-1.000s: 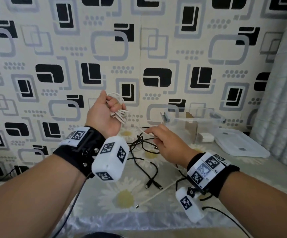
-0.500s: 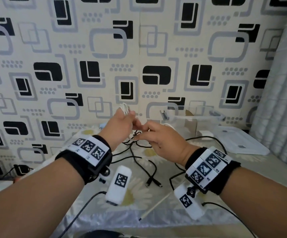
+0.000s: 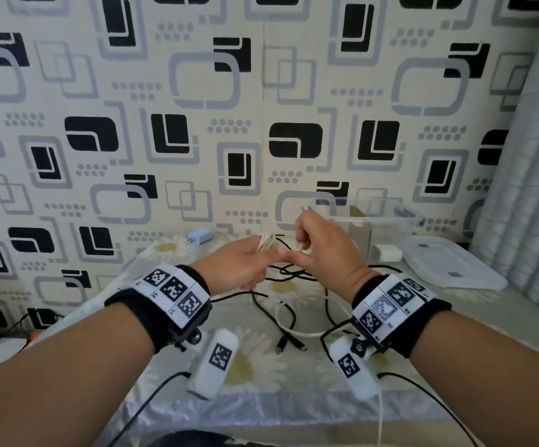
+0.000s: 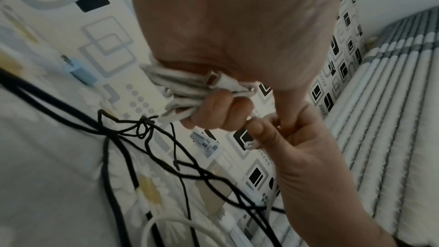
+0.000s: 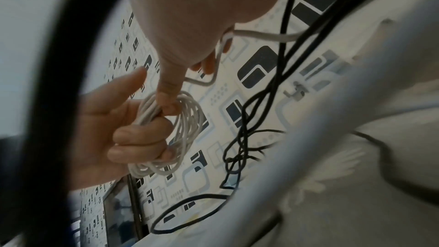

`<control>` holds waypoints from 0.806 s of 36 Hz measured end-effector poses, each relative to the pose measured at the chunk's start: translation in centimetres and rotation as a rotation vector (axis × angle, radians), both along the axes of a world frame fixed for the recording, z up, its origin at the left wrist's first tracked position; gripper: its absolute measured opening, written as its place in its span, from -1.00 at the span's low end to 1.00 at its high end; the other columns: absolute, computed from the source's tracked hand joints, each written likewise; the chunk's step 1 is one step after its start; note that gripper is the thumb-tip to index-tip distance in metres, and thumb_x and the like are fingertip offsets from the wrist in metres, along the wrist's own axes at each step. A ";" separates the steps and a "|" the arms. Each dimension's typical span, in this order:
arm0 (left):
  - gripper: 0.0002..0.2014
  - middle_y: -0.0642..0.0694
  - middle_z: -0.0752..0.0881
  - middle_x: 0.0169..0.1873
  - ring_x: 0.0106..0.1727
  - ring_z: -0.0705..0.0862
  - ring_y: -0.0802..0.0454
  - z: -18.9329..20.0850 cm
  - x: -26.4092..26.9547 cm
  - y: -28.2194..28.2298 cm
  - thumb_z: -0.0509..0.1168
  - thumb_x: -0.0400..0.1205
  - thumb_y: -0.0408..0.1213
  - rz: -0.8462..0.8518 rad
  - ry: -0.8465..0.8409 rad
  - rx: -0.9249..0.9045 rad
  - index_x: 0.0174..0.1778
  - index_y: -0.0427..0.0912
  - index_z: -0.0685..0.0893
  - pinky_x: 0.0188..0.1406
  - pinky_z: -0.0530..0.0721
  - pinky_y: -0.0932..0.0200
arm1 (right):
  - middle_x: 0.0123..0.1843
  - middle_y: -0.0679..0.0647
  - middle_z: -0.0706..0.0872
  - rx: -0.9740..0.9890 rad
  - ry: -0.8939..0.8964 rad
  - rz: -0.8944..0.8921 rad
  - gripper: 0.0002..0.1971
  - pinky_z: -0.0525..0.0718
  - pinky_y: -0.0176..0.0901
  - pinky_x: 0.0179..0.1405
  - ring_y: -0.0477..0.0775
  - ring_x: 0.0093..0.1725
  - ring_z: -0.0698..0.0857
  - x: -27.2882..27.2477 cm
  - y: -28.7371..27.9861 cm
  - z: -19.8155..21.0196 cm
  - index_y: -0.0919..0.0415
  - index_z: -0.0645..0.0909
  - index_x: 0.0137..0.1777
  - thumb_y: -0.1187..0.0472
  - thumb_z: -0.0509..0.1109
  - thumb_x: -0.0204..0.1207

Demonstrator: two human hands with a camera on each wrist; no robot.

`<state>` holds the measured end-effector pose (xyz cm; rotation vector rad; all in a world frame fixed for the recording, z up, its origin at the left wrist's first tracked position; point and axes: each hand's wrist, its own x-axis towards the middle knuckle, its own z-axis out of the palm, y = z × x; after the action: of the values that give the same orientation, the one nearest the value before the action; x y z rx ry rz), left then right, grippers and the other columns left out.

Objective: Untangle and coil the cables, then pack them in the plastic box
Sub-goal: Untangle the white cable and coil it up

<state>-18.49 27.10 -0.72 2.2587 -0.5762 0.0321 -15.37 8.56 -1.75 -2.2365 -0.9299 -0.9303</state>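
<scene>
My left hand (image 3: 256,258) grips a white cable coil (image 3: 265,242) of several loops above the table's middle. In the left wrist view its fingers (image 4: 213,108) curl round the coil (image 4: 182,85). My right hand (image 3: 300,241) sits just right of it and pinches the loose white tail (image 4: 251,144) of the same cable. Its thumb (image 5: 168,91) presses on the coil (image 5: 187,127). A tangle of black cables (image 3: 282,275) lies on the table under both hands. The clear plastic box (image 3: 377,225) stands open behind my right hand.
The box lid (image 3: 448,264) lies at the far right beside a curtain. A white adapter (image 3: 387,252) sits by the box and a blue charger (image 3: 200,236) near the wall. A white cable loop (image 3: 294,332) and black plugs (image 3: 289,345) lie on the daisy-print tablecloth (image 3: 261,375).
My left hand came down from its raised position with the coil and turned palm up. The right hand rose off the black tangle to meet it and now pinches the white tail.
</scene>
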 end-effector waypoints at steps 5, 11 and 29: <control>-0.66 0.11 0.48 -0.39 -0.42 0.41 0.26 -0.3 0.9 0.6 0.32 0.63 0.08 0.009 -0.190 0.179 -0.16 -0.15 0.52 -0.33 0.38 0.29 | -0.18 -0.08 0.49 0.003 0.182 0.073 -0.58 0.47 -0.31 -0.17 -0.04 -0.17 0.44 0.5 -0.4 -0.5 0.09 0.41 -0.13 0.00 0.63 0.33; -0.66 -0.02 0.64 -0.33 -0.31 0.56 0.12 -0.4 1.1 0.6 0.37 0.58 0.09 0.119 -0.242 0.161 -0.17 -0.15 0.60 -0.28 0.50 0.21 | 0.08 -0.06 0.57 -0.058 0.560 0.031 -0.54 0.59 -0.21 0.08 -0.06 0.05 0.61 0.2 -1.3 0.2 -0.07 0.38 0.27 -0.08 0.49 0.48; -0.71 -0.03 0.58 -0.48 -0.47 0.50 0.07 1.2 2.1 2.4 0.19 0.73 -0.14 0.511 -0.290 -0.097 -0.26 -0.12 0.67 -0.49 0.39 0.21 | -0.36 -0.11 0.69 -0.330 0.768 -0.168 -0.89 0.47 -0.42 -0.43 -0.14 -0.44 0.54 0.4 -6.5 1.8 0.03 0.75 -0.04 0.09 0.39 0.61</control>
<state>-16.38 29.49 0.51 2.2627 -0.1249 0.6360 -14.94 2.03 0.09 -2.6526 -0.5585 0.0776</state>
